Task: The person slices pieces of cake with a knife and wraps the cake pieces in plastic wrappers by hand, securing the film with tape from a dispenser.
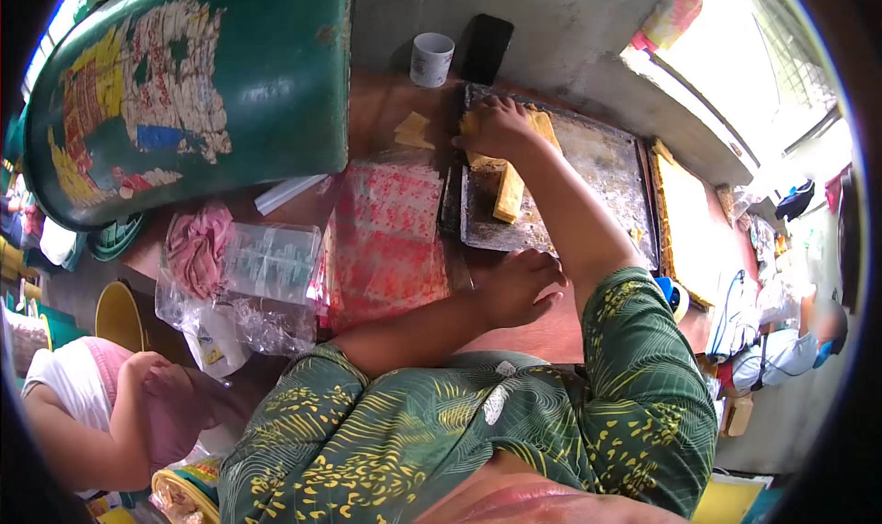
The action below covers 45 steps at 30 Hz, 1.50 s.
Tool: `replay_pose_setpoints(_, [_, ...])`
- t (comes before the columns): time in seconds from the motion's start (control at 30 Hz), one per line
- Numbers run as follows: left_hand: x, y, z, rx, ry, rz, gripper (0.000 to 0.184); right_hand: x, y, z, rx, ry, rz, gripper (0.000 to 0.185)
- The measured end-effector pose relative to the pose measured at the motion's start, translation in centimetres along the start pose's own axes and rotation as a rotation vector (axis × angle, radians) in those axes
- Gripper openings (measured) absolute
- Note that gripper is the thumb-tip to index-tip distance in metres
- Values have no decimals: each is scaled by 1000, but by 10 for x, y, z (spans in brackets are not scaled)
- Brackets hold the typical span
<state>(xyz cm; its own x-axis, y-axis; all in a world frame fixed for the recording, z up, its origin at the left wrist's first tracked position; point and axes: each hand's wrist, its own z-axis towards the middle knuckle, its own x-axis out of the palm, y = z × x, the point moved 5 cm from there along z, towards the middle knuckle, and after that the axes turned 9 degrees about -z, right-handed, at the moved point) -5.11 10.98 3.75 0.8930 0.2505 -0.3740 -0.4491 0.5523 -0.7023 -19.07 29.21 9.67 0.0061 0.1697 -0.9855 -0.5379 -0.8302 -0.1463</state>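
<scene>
A dark, stained metal tray [593, 147] lies on the reddish-brown table. My right hand [501, 127] reaches over its far left corner, fingers bent around a yellow cake-like piece [470, 123]; the palm hides part of it. Beside that hand another yellow slab [544, 127] rests on the tray. A separate yellow bar [508, 193] sits nearer to me. Just off the tray's near edge is my left hand [522, 288], empty, its fingers apart and slightly curled. Red-patterned plastic sheets [386, 239] lie left of the tray.
A big green barrel [266, 65] fills the upper left. By the wall stand a white cup [432, 59] and a dark phone-like object [487, 48]. A second tray [684, 221] holds a yellow slab. Other people sit at lower left [119, 405] and far right [781, 349].
</scene>
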Motion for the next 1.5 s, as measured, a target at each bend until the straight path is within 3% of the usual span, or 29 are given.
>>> replay_pose_setpoints(0.13, [4, 2, -2, 3, -12, -1, 22, -14, -10, -27, -219, -187, 97, 70])
replay_pose_setpoints(0.23, [5, 5, -1, -8, 4, -9, 21, -28, -20, -62, -203, -318, 102, 71])
replay_pose_setpoints(0.27, [6, 6, 0, -7, 8, -12, 20, -33, -24, -74, -153, -277, 200, 60])
replay_pose_setpoints(0.37, [3, 4, 3, 31, 22, -20, 19, -6, -52, -86, -137, -243, 551, 55])
replay_pose_setpoints(0.53, [4, 2, 5, 119, 12, 25, 20, -8, -62, -115, -210, -400, 615, 41])
replay_pose_setpoints(0.63, [-4, -6, 6, 148, -38, -29, 16, -10, -63, -131, -155, -324, 614, 39])
replay_pose_setpoints(0.73, [-18, -5, 1, 145, -253, -166, 24, -35, -77, -165, -77, -521, 599, 39])
replay_pose_setpoints(0.83, [-53, -18, 1, 226, -590, 15, 35, -48, -108, -211, 70, -417, 721, 53])
replay_pose_setpoints(0.9, [-51, 1, 24, 1, -535, -185, 42, -49, -123, -234, 51, -220, 944, 58])
replay_pose_setpoints(0.97, [-33, 18, 40, -262, -350, -623, 50, -55, -119, -253, -36, -126, 947, 57])
replay_pose_setpoints(1.03, [-6, 19, 55, -532, -3, -1279, 58, -70, -106, -268, -88, -16, 937, 59])
replay_pose_setpoints(1.07, [-2, 12, 56, -562, 89, -1284, 59, -69, -106, -273, -63, -1, 900, 62])
replay_pose_setpoints(1.17, [12, 36, 52, -545, 111, -1173, 58, -57, -131, -283, 55, -207, 817, 65])
replay_pose_setpoints(1.2, [14, 44, 52, -520, 84, -1282, 52, -48, -148, -284, 161, -251, 760, 64])
replay_pose_setpoints(1.3, [5, 46, 48, -653, -226, -1396, 48, -7, -198, -286, 369, -346, 290, 52])
replay_pose_setpoints(1.37, [4, 54, 46, -685, -236, -1477, 48, 17, -208, -282, 482, 52, 88, 46])
replay_pose_setpoints(1.5, [5, 63, 41, -774, -326, -1561, 52, 34, -213, -281, 553, -7, 135, 41])
